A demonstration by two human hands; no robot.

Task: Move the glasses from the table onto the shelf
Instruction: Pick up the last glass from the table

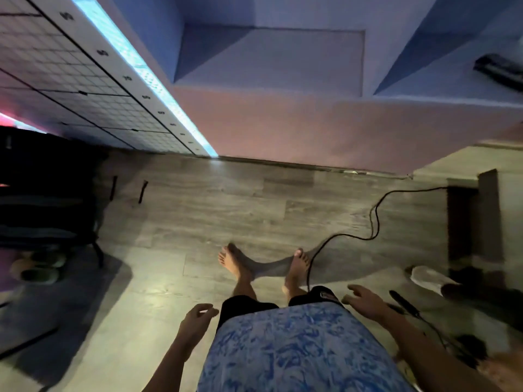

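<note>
Looks like a room in someone's home: wood-look plank floor, barefoot person, slippers by the wall, recessed wall niches, loose cable.

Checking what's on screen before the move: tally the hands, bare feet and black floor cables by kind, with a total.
Hands: 2, left hand and right hand, both empty
Bare feet: 2, left foot and right foot
Black cables on the floor: 1, cable
Total: 5
No glasses are visible.
</note>
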